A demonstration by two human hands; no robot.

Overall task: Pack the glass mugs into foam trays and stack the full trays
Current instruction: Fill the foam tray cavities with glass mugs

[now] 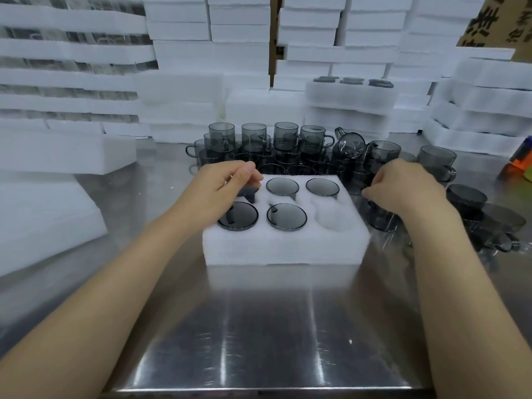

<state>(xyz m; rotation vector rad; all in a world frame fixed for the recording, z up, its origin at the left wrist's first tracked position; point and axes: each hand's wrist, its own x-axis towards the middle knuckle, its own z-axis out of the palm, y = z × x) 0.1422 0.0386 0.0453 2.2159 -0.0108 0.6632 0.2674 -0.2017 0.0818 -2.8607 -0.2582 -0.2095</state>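
A white foam tray (288,246) is sitting in the middle of the frame on a steel table (273,326). Four packed mugs (237,216) are sitting sunk in its pockets: two in the lower row and two in the upper row. The lower right pocket (331,217) is showing only foam.

The left hand (221,191) is reaching over the tray's upper left corner, its fingers curling round the rim of the corner mug (248,192), which is sitting down in that pocket.

The right hand (406,188) is working just beside the tray's right edge, its fingers curling down over the top of a loose mug (381,221) standing on the table.

A crowd of smoky grey spare mugs (285,136) is standing stacked behind the tray and spilling down the right side. A filled tray (351,96) is resting on a pile right of centre at the back. Foam stacks (239,33) are filling the top of the frame.
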